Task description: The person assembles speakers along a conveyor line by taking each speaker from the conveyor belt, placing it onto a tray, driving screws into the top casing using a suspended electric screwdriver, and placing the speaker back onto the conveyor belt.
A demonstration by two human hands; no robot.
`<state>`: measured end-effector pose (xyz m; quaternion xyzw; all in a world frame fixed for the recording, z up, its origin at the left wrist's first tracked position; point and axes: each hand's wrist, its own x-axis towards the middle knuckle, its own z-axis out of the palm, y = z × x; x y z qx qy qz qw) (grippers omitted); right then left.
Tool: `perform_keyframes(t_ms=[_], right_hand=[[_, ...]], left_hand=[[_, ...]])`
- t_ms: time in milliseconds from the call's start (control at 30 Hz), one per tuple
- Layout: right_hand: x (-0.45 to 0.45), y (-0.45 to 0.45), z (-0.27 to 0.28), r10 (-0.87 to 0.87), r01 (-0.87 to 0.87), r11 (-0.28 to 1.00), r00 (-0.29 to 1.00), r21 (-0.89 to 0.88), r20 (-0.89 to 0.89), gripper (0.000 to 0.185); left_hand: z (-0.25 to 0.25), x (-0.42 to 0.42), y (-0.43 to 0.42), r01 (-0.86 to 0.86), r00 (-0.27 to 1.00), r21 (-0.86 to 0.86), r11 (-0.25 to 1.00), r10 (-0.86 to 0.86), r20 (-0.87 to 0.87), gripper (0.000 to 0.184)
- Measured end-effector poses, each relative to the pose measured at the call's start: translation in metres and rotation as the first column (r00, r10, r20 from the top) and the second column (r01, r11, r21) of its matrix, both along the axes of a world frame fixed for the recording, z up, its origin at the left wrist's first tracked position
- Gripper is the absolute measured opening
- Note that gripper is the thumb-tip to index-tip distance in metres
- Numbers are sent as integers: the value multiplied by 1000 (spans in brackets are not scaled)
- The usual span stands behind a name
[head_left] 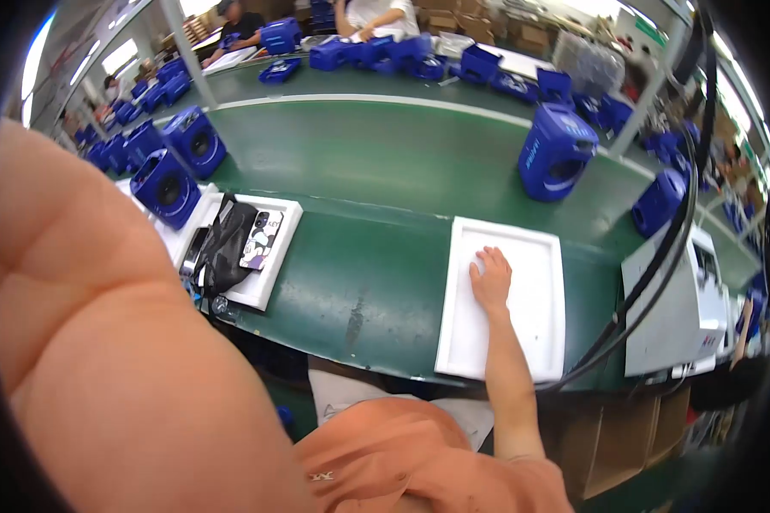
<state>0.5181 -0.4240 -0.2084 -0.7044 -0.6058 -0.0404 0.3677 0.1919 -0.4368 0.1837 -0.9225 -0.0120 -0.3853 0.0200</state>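
Closest to the lens, find the left hand, fingers out of frame; cannot tell open or closed. Find the right hand open, palm down on the white foam tray, atop the green workbench. Touch lightly to avoid denting foam.

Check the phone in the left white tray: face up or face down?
Face down: the phone shows its patterned back and camera lenses.

Bright strip lights glow at far left above a long green workbench. Grey metal posts rise beyond it, and brown cardboard boxes are stacked at the far side.
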Motion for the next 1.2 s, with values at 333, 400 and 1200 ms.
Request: perform_keyframes(t_ms=[333, 400, 1200], right_hand=[[7, 6, -11, -42, 43, 999, 995, 10, -95, 29], [5, -2, 0, -52, 49, 998, 994, -38, -97, 30], [4, -4, 8, -67, 59, 993, 995, -103, -73, 29]], left_hand=[[-8, 33, 11, 67, 997, -7, 998, -67, -26, 41], [-9, 39, 13, 91, 995, -16, 996, -92, -27, 40], [-7, 30, 3, 141, 989, -8, 990, -141, -44, 36]])
